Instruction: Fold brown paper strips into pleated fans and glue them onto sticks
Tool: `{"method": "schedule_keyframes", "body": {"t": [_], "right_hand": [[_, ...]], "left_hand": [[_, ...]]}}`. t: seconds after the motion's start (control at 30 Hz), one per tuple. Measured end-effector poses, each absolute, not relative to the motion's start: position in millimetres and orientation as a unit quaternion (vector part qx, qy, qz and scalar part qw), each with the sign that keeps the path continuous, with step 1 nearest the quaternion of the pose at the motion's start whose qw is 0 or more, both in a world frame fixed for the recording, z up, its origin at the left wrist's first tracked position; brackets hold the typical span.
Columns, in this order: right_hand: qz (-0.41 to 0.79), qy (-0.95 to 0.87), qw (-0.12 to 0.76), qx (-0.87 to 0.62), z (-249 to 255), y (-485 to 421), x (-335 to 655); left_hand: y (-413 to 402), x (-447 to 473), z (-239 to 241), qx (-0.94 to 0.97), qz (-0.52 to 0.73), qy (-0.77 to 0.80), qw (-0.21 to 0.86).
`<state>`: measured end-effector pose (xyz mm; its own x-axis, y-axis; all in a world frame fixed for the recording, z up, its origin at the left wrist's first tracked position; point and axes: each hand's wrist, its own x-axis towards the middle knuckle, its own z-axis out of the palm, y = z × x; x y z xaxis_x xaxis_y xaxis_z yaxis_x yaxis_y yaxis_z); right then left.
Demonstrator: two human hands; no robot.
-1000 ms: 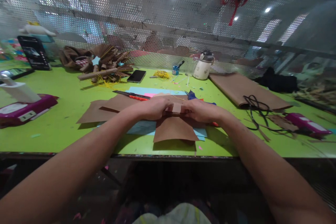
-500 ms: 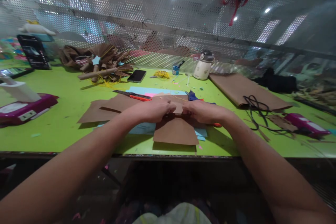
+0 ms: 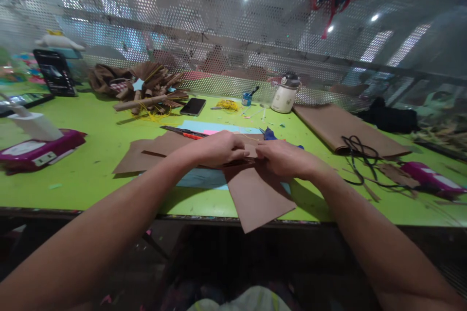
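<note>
My left hand (image 3: 218,148) and my right hand (image 3: 282,158) meet over a brown paper sheet (image 3: 257,194) at the middle of the green table (image 3: 91,155). Both hands pinch the folded top edge of that sheet with closed fingers. The sheet slants toward me and its lower corner hangs past the table's front edge. Under it lie a light blue sheet (image 3: 199,178) and more brown paper (image 3: 146,153). Red-handled scissors (image 3: 184,132) lie just behind my left hand.
A black phone (image 3: 193,106), a white jar (image 3: 285,93) and a pile of brown paper rolls (image 3: 148,90) stand at the back. Brown paper with black cord (image 3: 359,148) lies right. Pink devices (image 3: 36,148) sit left and right. A perforated screen (image 3: 219,34) closes the far side.
The brown sheet has swung from lying square on the table to slanting, its corner now over the front edge. My hands have moved slightly closer together on its top fold.
</note>
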<state>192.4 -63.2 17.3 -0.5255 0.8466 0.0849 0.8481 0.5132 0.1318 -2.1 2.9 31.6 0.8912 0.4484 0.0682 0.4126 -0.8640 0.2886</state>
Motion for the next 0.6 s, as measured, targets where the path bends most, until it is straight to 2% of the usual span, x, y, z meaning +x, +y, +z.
{"method": "schedule_keyframes", "body": {"t": [0.13,0.3,0.47,0.6], "right_hand": [[-0.119,-0.863,0.097,-0.481,22,-66,187],[-0.170,-0.846,0.164,-0.478,17,-58,184],[-0.191,-0.839,0.225,-0.458,16,-50,188],[-0.200,-0.832,0.264,-0.446,16,-49,188]], "left_hand": [[8,-8,39,0.926,0.072,0.273,0.250],[11,-16,38,0.864,0.062,0.281,0.413],[10,-14,30,0.745,0.079,0.230,0.621],[9,-9,26,0.661,0.102,0.192,0.719]]}}
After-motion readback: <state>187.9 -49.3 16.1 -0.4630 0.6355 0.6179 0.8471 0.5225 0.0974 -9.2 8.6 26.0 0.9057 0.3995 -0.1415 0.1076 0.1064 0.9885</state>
